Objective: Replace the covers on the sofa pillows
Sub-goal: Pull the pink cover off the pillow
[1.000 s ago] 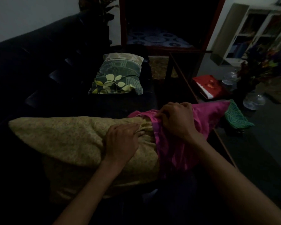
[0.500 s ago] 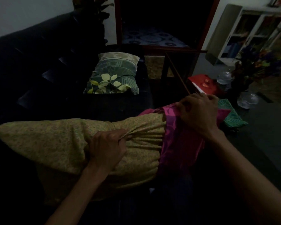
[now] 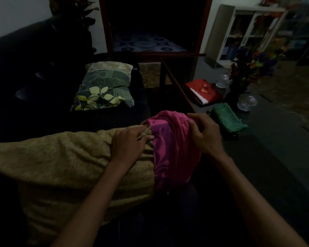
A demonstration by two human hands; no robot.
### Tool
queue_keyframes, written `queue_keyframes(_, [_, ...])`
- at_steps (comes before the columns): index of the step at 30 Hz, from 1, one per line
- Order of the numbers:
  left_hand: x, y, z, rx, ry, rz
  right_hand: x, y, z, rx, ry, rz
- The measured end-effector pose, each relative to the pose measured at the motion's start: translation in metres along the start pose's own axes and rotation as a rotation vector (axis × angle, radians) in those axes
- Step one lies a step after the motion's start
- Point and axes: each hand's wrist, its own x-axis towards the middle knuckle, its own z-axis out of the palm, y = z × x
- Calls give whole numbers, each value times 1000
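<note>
A long pillow lies across my lap on the dark sofa [image 3: 25, 72]. Most of it wears a mustard-yellow patterned cover [image 3: 61, 161]. Its right end shows pink fabric [image 3: 171, 148], bunched into folds. My left hand [image 3: 130, 141] rests at the seam where yellow meets pink, fingers pinching the yellow cover's edge. My right hand [image 3: 203, 134] grips the bunched pink fabric at the pillow's right end. A second pillow in a green leaf-print cover [image 3: 103, 88] lies farther along the sofa seat. The room is very dim.
A dark low table [image 3: 257, 157] stands to the right. On it lie a folded green cover [image 3: 227, 120], a red-and-white cloth [image 3: 203, 92], glass dishes [image 3: 248, 102] and a flower arrangement [image 3: 251, 68]. A white shelf unit [image 3: 248, 32] is at the back right.
My left hand slid right along the yellow cover to the seam. My right hand moved with the pink fabric, which is now bunched tighter over the pillow's right end.
</note>
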Motion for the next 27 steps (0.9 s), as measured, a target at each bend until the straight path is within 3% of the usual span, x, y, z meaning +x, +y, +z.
queue_keyframes(6, [-14, -5, -2, 45, 57, -39, 18, -1, -14, 11, 19, 10])
queue_keyframes(10, [-22, -20, -13, 40, 104, -110, 44, 28, -51, -74, 235, 213])
queue_keyframes(13, [-28, -26, -18, 27, 78, -137, 41, 52, -70, -193, 159, 286])
queue_keyframes(18, [-25, -17, -10, 40, 88, -115, 21, 22, -45, 60, 63, 149])
queue_keyframes(22, [-28, -20, -9, 7, 87, -125, 8, 0, -18, 19, 17, -93])
queue_keyframes(27, [-31, -18, -14, 36, 80, -136, 17, 15, -27, -184, 99, 31])
